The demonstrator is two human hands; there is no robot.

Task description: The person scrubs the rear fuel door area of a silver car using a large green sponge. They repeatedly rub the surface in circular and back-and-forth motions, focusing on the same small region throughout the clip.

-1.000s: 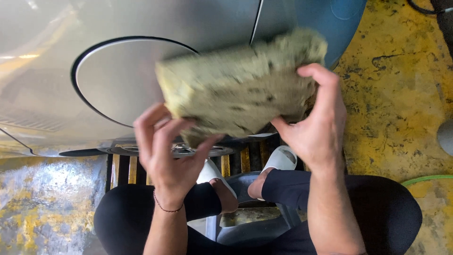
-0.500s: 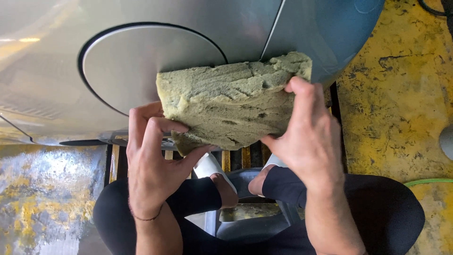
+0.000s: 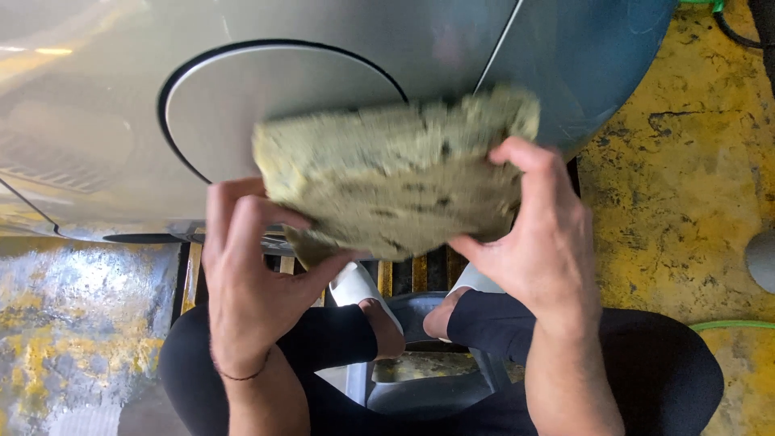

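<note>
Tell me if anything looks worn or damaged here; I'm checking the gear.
The sponge, held in both the left hand and right hand, looks worn: ragged edges, dark pits, grimy colour. The yellow floor paint is cracked and patchy.

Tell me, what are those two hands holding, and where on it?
A worn greenish sponge: left hand at its lower left corner, right hand at its right end.
</note>
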